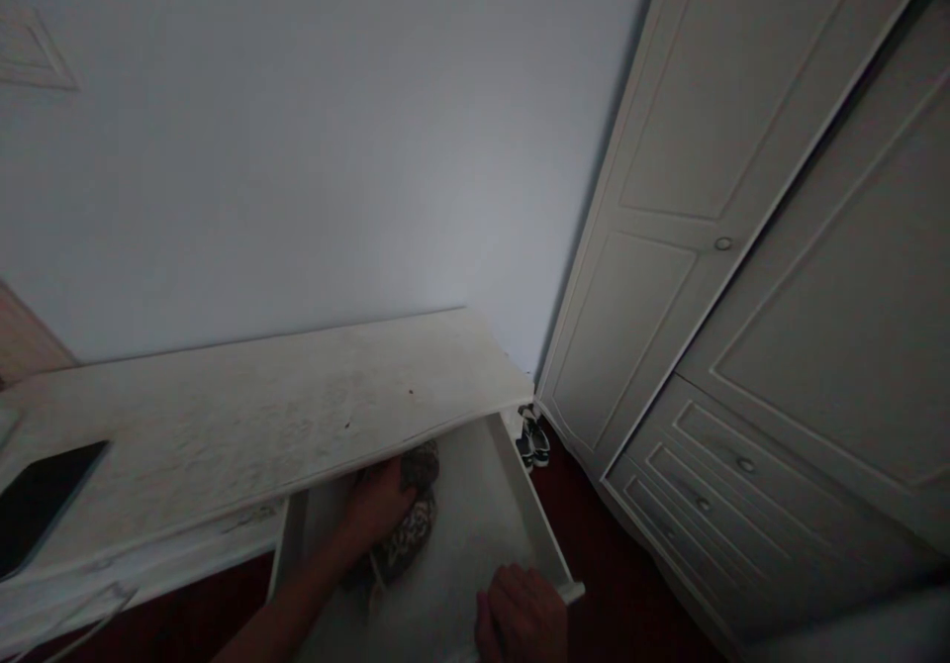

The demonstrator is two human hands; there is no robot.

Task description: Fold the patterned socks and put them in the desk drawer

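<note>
An open white drawer (540, 524) juts out from under the desk top (259, 416). My left hand (378, 505) reaches deep into the drawer and presses a crumpled, dark patterned cloth (413, 536) against its pale bottom, with the fingers closed over it. My right hand (523, 615) sits at the drawer's front right corner, fingers curled over the front edge. The back of the drawer is hidden under the desk top.
A dark flat screen (41, 500) lies on the desk at far left. A white panelled wardrobe (742, 247) with low drawers stands to the right. A pair of shoes (534, 440) sits on the dark red floor (623, 584) between desk and wardrobe.
</note>
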